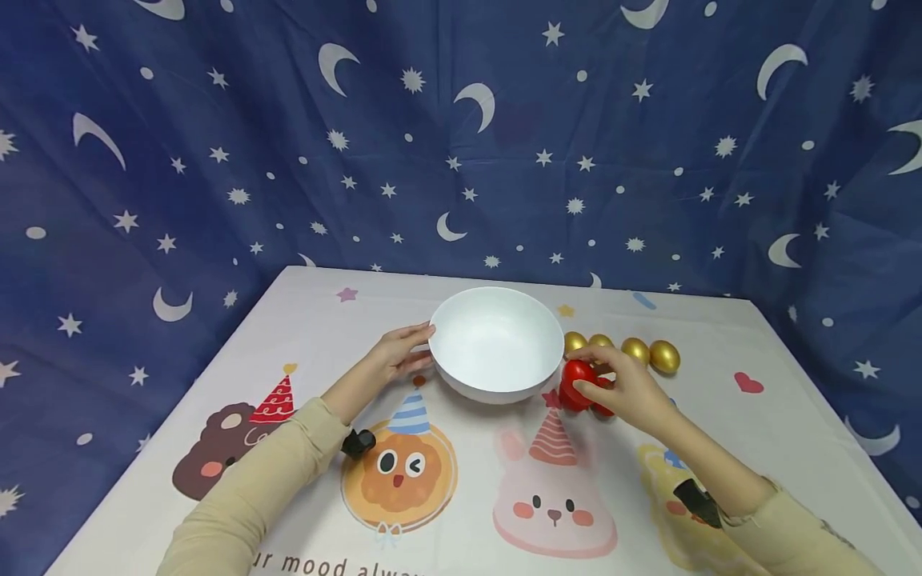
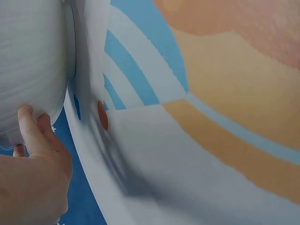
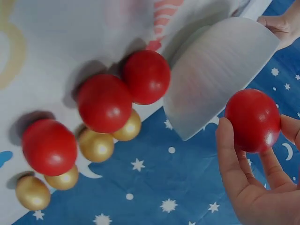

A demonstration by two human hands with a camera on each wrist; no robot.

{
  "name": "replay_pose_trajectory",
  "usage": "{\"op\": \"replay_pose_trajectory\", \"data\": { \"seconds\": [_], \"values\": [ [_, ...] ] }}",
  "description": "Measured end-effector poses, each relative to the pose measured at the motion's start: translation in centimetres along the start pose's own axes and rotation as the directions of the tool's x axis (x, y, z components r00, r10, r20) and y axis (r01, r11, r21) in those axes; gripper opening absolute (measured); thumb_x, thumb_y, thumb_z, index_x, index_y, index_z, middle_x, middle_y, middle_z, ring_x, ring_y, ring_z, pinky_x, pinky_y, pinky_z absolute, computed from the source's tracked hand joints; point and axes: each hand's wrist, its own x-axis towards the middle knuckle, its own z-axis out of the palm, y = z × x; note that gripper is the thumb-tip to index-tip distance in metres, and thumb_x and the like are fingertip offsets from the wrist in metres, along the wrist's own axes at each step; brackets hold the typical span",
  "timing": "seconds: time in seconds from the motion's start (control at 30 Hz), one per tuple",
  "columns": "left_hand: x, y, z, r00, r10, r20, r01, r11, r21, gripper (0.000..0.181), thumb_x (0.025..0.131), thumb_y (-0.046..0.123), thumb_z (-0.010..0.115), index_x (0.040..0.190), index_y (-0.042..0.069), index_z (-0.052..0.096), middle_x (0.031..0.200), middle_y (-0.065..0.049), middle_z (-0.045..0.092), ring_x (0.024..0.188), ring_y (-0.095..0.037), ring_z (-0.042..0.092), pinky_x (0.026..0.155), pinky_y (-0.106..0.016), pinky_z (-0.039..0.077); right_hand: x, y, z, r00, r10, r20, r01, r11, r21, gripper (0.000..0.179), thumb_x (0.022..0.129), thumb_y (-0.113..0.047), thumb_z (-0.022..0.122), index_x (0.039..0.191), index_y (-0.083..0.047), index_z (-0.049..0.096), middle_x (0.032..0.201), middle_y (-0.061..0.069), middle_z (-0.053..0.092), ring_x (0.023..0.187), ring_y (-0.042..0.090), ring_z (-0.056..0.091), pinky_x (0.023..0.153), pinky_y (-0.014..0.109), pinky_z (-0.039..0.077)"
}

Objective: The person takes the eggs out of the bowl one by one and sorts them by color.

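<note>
A white bowl [image 1: 497, 340] sits at the middle of the table with its opening facing up. My left hand [image 1: 405, 352] holds its left side, the fingers against the outer wall and one fingertip at the rim; the left wrist view shows these fingers [image 2: 35, 133] on the curved wall. To the bowl's right, my right hand [image 1: 627, 388] pinches a red egg [image 3: 253, 120] between thumb and fingers, raised near the bowl's rim. Below it, more red eggs [image 3: 105, 103] lie on the table, partly covered by the hand in the head view.
Several gold eggs [image 1: 664, 357] stand in a row behind the red ones, right of the bowl. The white tablecloth [image 1: 446, 512] carries printed cartoon animals. A dark blue curtain [image 1: 389, 120] with moons and stars hangs directly behind the table's far edge.
</note>
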Motion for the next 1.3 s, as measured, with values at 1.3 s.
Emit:
{"op": "replay_pose_trajectory", "data": {
  "seconds": [1.3],
  "values": [
    [0.2, 0.4, 0.3, 0.999, -0.033, 0.001, 0.033, 0.998, -0.053, 0.054, 0.092, 0.019, 0.062, 0.142, 0.012, 0.043, 0.138, -0.015, 0.044, 0.073, -0.009, 0.062, 0.067, -0.015, 0.059, -3.5, 5.7, -4.2, 0.981, 0.175, -0.088, -0.191, 0.957, -0.218, 0.039, 0.080, -0.006, 0.072, 0.115, 0.005, 0.061, 0.101, 0.025, 0.062, 0.088, 0.037, 0.059, 0.069, 0.044, 0.061]
  ]
}}
